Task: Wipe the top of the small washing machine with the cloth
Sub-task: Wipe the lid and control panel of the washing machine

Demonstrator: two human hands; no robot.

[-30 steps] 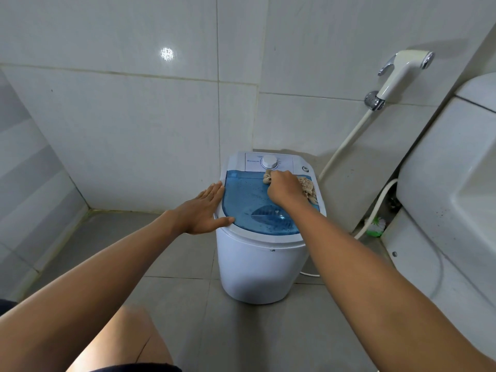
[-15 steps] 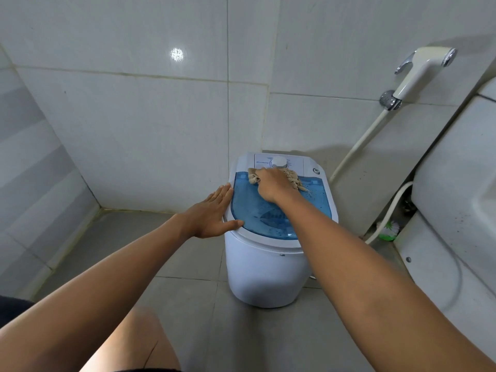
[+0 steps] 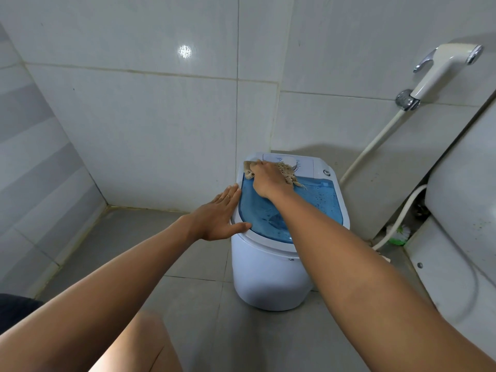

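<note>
Right hand: the right hand (image 3: 268, 178) lies palm down on the cloth (image 3: 288, 174), fingers curled over it and pressing it onto the machine's top.
Left hand: the left hand (image 3: 220, 214) is flat and spread, holding nothing; the fingers rest along the left edge of the machine's top and the thumb hooks over the front-left rim.
Cloth: a beige, worn rag with frayed threads. One end pokes out left of the fingers near the back-left corner, and a ragged tail trails out to the right onto the blue lid.
Cloth's place: at the back-left of the top, straddling the line where the blue lid meets the white control strip.
Washing machine: the small washing machine (image 3: 268, 280) is a white, rounded tub standing on the grey tiled floor (image 3: 188, 267), close to the white tiled wall (image 3: 161, 130).
Lid: the translucent blue lid (image 3: 316, 208) is shut, with dark specks scattered on its right side.
Control strip: the white control strip (image 3: 308, 165) behind the lid carries a small round button near its right end.
Nearby: a spray nozzle (image 3: 440, 71) hangs on the wall to the right, its hose running down.
</note>
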